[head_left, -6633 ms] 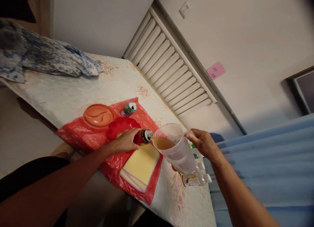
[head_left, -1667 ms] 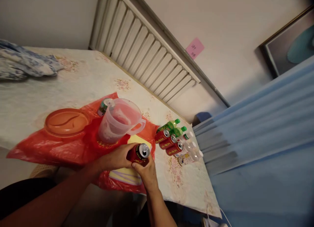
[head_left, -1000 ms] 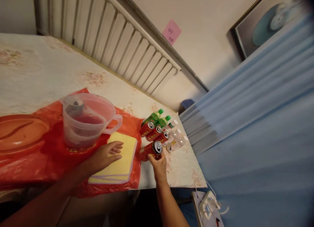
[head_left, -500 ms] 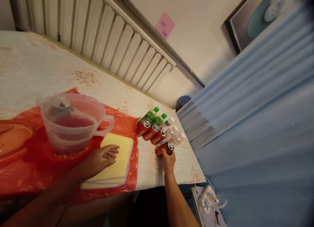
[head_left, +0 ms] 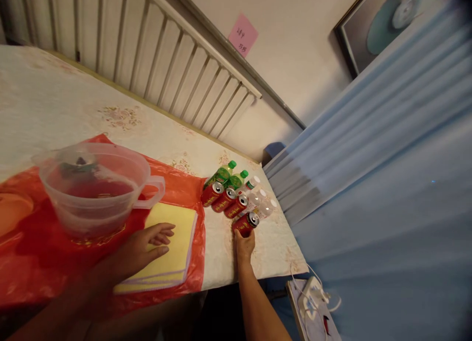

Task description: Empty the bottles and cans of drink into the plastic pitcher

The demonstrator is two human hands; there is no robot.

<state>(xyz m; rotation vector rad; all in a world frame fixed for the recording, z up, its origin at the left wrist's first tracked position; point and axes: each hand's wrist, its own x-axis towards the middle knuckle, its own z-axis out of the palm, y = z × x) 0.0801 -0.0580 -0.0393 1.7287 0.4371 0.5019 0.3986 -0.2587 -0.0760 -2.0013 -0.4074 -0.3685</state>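
Observation:
A dark-topped red drink can [head_left: 245, 224] stands on the tablecloth, in front of a row of red cans [head_left: 223, 200]. My right hand [head_left: 245, 245] has its thumb and fingers at the can's lower near side; part of the grip is hidden. Over a folded yellow cloth [head_left: 173, 242] with a pale purple edge hovers my left hand [head_left: 153, 240], holding nothing, its fingers loosely bent and apart. To its left a large clear plastic measuring jug [head_left: 99, 218] with reddish liquid stands on red plastic sheeting [head_left: 173, 181].
Two green-capped bottles [head_left: 225, 172] and several white-capped clear bottles [head_left: 266, 208] stand behind the cans. An orange dish [head_left: 14, 210] lies at the far left. A white power strip [head_left: 311, 294] with cables is beyond the table's right corner, beside a blue curtain [head_left: 387, 183].
My right hand has slid left and toward me, lower on the can, uncovering more of its label. The can stays in place. My left hand hardly differs; the view has shifted slightly.

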